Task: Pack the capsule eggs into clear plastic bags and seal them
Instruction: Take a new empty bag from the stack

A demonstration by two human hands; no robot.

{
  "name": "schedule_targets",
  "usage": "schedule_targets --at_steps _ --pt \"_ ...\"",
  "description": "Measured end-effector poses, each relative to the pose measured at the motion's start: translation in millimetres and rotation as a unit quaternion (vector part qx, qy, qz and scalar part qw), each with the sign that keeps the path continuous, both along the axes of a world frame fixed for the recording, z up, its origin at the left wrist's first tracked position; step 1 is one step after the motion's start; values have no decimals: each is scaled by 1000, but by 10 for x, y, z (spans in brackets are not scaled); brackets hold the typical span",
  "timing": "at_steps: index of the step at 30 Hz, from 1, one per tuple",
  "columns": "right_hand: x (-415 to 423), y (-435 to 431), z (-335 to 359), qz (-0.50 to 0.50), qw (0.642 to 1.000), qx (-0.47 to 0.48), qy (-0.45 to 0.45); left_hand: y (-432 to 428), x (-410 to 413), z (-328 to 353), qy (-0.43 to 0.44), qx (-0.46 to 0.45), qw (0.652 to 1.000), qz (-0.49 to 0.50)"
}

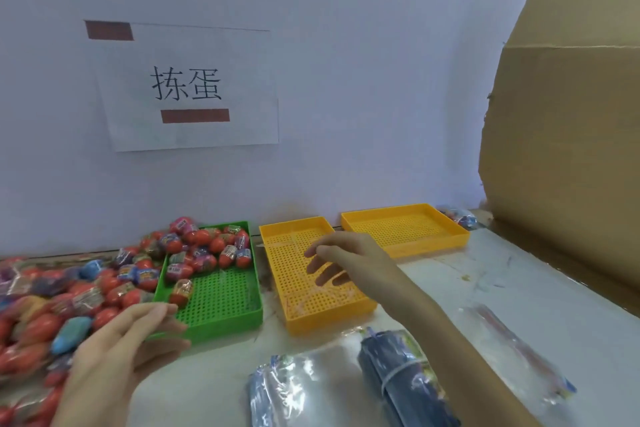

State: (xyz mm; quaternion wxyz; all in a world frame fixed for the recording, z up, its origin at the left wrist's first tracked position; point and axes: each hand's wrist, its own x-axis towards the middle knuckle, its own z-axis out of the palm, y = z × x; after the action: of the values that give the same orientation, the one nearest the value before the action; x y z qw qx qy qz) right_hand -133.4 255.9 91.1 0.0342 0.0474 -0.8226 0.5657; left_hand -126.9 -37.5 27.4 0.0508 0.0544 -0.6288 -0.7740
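Both hands are loose-fingered and hold nothing: the left hand (pixel 128 350) hovers by the green tray (pixel 221 305) of eggs (pixel 204 250), the right hand (pixel 343 260) over the yellow tray (pixel 294 319). The bags (pixel 311 388) lie near. A careless reach could roll heaped eggs off the tray.

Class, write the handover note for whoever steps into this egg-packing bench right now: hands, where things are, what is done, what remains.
Left hand: open, empty, at the near left corner of the green tray.
Right hand: open, fingers spread over the near yellow tray, holding nothing.
Capsule eggs: heaped in the green tray's far end and in bags to its left.
Clear plastic bags: stacked at the front, beside a banded roll.
Done: no egg packed in view; the far yellow tray looks empty.
Left: fill the bags, seal them.
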Motion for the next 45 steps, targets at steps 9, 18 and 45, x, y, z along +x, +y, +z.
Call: schedule_targets --at_steps 9,18,45 --pt "-521 -662 7 17 967 246 65 -43 86 74 7 13 999 41" --pt "-868 -1293 -233 107 931 337 93 -13 131 118 -6 14 999 40" --pt "-9 -586 -328 227 866 443 47 201 239 -58 -15 -272 940 -205"
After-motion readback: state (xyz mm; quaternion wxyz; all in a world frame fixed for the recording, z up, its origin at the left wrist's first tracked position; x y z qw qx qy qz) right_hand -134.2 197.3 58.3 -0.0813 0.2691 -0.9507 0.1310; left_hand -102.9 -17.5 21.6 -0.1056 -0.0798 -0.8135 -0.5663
